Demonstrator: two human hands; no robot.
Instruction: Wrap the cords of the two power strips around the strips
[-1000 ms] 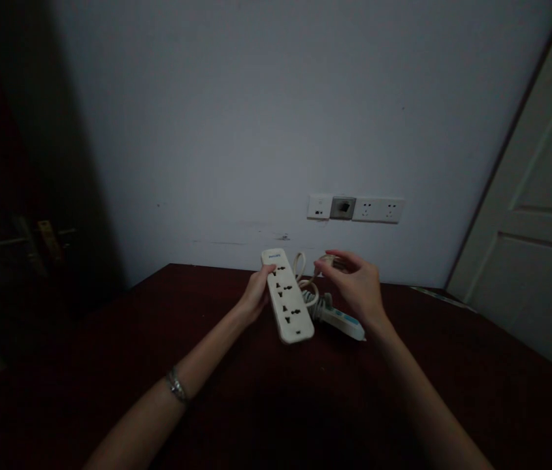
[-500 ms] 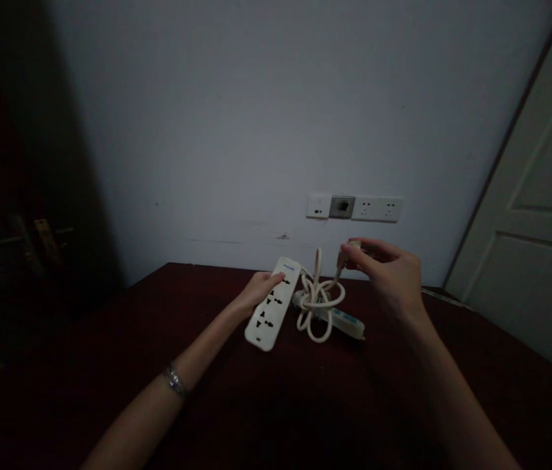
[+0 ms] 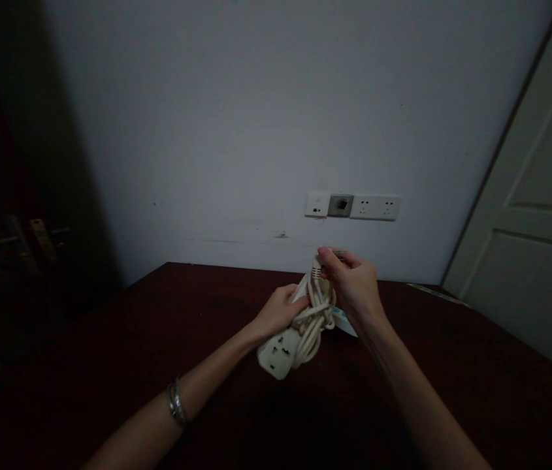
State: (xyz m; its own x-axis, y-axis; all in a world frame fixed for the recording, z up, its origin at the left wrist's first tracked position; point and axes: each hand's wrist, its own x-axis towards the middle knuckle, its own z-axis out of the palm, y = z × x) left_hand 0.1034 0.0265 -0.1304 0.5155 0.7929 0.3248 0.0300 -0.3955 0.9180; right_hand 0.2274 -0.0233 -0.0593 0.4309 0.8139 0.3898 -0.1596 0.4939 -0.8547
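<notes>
My left hand [image 3: 281,309] is closed around a white power strip [image 3: 276,358], its thumb resting on the cord. The strip tilts, with its near end toward me and its far part covered by the bundled white cord [image 3: 309,333]. Between the fingertips of my right hand [image 3: 349,271] is the plug [image 3: 317,266] at the cord's end, held above the far end of the strip. Its prongs are hidden by the fingers. Behind the cord lies a second power strip [image 3: 345,322] with blue marks, partly covered.
The dark red table [image 3: 197,307] reaches the pale wall. Wall sockets [image 3: 376,207] and a grey wall plate [image 3: 341,205] sit above its back edge. A white door [image 3: 540,261] stands at the right, and a dark door with a handle [image 3: 43,238] at the left.
My right hand has moved left and slightly down with the plug, toward my left hand. The cord loops now lie bunched over the held power strip, which has shifted right and nearer.
</notes>
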